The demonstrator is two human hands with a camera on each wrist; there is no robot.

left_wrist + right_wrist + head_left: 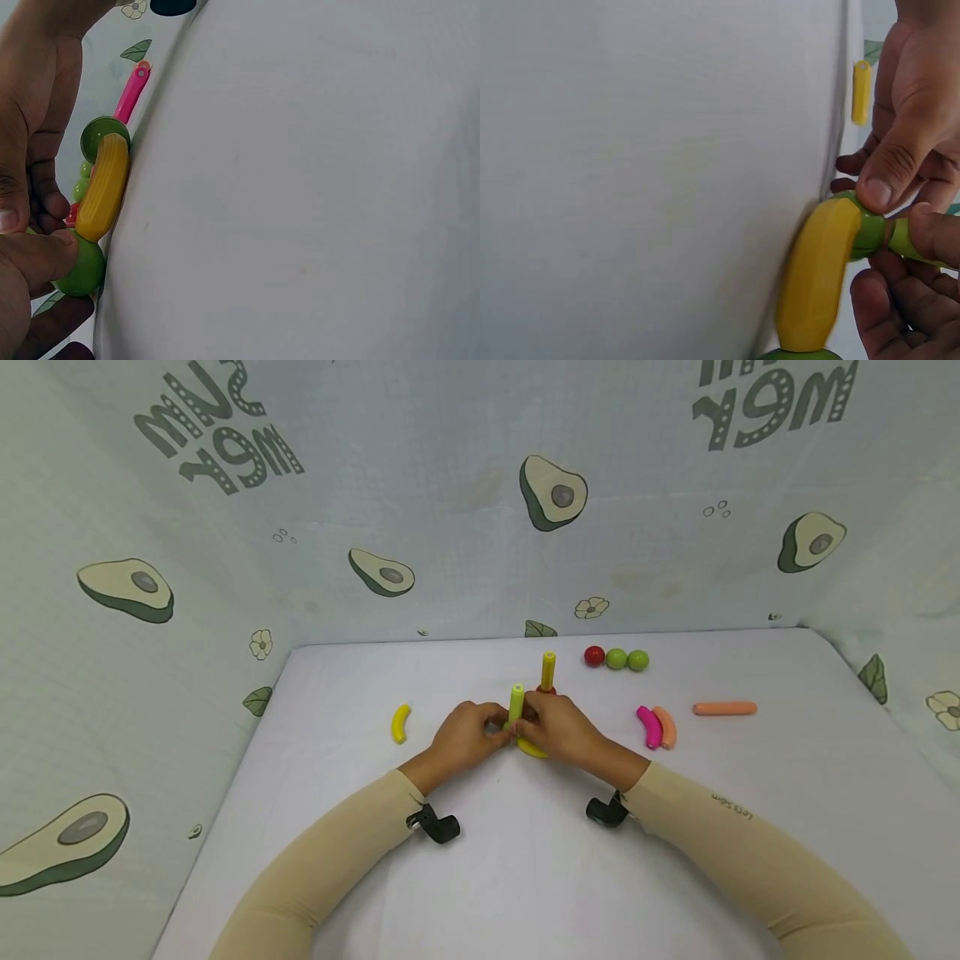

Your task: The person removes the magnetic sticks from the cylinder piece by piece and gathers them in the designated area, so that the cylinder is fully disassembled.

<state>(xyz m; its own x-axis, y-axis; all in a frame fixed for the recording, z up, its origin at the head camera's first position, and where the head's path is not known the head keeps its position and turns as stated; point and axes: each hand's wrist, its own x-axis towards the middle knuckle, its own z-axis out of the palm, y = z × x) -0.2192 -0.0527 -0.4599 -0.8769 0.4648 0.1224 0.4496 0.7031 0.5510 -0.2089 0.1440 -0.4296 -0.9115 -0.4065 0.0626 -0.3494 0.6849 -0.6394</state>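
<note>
In the head view, both hands meet over a small assembly of plastic pieces at the table's middle. A yellow curved piece (817,277) joins a green ball (84,271) to a second green ball (94,135) at its other end. My left hand (467,737) pinches the first ball, its thumb pressed on the side. With thumb and fingers, my right hand (561,727) pinches a lime green stick (517,700), which stands upright at that same ball. Just behind, a yellow stick (548,670) rises from a red ball (546,690), partly hidden by the right hand.
On the left lies a small yellow curved piece (401,724). Toward the back are a red ball (594,656) and two green balls (627,660). To the right lie a pink curved piece (649,727), an orange curved piece (665,727) and an orange stick (724,708).
</note>
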